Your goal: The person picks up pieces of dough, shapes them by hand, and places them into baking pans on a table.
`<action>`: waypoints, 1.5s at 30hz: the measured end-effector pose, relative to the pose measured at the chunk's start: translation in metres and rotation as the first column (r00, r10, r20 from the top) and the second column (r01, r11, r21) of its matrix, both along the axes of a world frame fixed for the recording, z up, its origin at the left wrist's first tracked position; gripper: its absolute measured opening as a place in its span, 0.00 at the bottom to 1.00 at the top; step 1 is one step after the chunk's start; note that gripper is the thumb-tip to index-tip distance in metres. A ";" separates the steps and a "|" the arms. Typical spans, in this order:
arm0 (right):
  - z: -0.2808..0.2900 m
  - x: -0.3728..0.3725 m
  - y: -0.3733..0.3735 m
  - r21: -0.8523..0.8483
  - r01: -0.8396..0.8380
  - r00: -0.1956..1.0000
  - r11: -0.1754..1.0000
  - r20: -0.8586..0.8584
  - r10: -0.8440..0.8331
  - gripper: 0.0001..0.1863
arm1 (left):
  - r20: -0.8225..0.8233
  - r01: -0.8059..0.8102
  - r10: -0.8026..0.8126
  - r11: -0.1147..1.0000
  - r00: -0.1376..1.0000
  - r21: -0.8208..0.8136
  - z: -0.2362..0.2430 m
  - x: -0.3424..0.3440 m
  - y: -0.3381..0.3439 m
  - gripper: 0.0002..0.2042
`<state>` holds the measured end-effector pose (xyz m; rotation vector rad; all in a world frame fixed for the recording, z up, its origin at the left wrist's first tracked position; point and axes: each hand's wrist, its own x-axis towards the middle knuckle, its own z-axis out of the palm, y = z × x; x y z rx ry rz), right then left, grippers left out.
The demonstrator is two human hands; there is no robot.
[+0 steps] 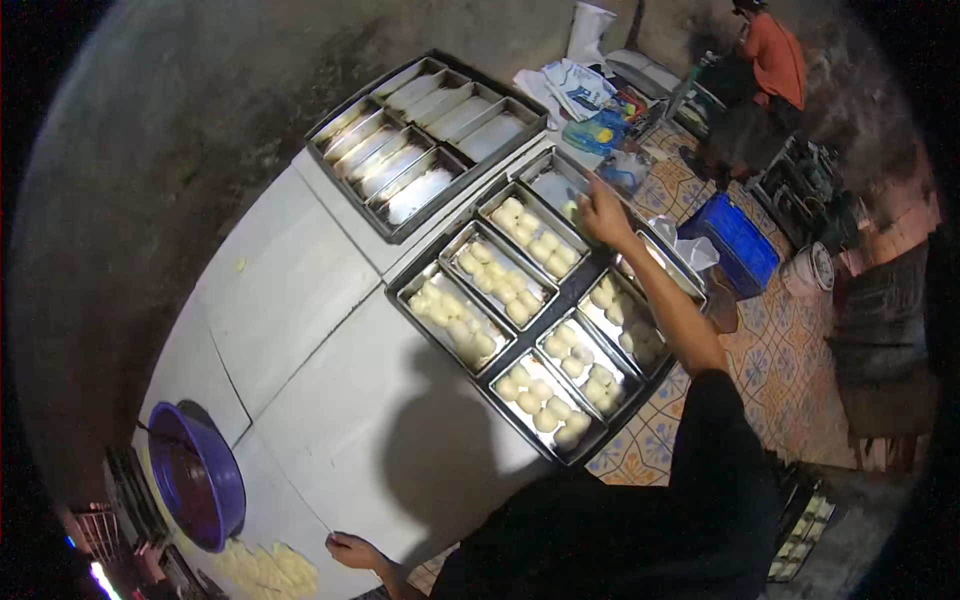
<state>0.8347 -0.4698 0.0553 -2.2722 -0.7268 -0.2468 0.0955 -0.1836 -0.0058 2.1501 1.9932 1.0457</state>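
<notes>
The right hand (pixel 604 215) reaches far out over the big tray of tins (pixel 580 285) and its fingers are bent down into the far tin (pixel 556 186), right by a dough ball (pixel 572 209) at the near end of that tin. The hand seems to pinch or press the ball, but it is too small to tell if the fingers are closed on it. That far tin is nearly bare, with shiny metal showing. The tins next to it are full of pale dough balls (pixel 530 235) sitting in two neat rows, and the tins closer to the person are full too. The big tray lies on the white surface (pixel 320 400), at its right side, and one corner pokes out over the patterned floor (pixel 780 350). Behind it sits a second tray of empty tins (pixel 425 140), touching the first one. The left hand (pixel 350 550) rests low down on the near edge of the white surface, fingers curled loosely, holding nothing. Just beside it lie flat pieces of dough (pixel 265 570), and next to those stands a purple bowl (pixel 200 475). Past the far end of the surface there are bags and packets (pixel 590 105) in a heap. A blue crate (pixel 735 245) stands on the floor to the right. Farther back, another person in an orange shirt (pixel 775 55) bends over something.
</notes>
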 end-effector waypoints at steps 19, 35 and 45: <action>0.036 -0.502 0.232 0.405 -0.653 0.221 0.640 -0.706 0.673 0.31 | -0.781 -0.015 0.408 0.890 0.472 0.456 0.011 -0.050 -0.019 0.10; -0.028 -0.830 0.481 0.020 -0.996 0.069 0.086 -0.433 0.899 0.30 | 0.494 -0.502 0.549 0.831 0.674 -0.239 0.048 -0.227 0.106 0.27; -0.001 -0.821 0.448 0.209 -0.967 -0.194 -0.148 -0.219 0.956 0.30 | 0.336 -0.262 0.259 0.964 0.905 -0.038 0.014 -0.239 0.103 0.14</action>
